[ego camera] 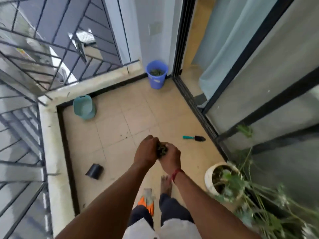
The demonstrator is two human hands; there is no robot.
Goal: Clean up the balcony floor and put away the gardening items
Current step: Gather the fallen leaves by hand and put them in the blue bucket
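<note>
My left hand [146, 150] and my right hand [170, 156] are cupped together in front of me, gripping a dark clump of leaf debris [162, 150] between them. A blue bucket [156, 74] with green leaves inside stands in the far corner by the door track. A small trowel [194, 138] with a teal handle lies on the tiles to the right. A black plastic pot [95, 171] lies on its side at the left. A teal basket [84, 106] leans in the left corner. Orange and grey gloves [147, 200] lie by my feet.
A white pot [209, 182] with a leggy green plant stands at the right against the glass sliding door [259, 104]. A low ledge [51, 152] with metal railing bounds the left and far sides. Beige tiles [131, 114] stretch between me and the bucket.
</note>
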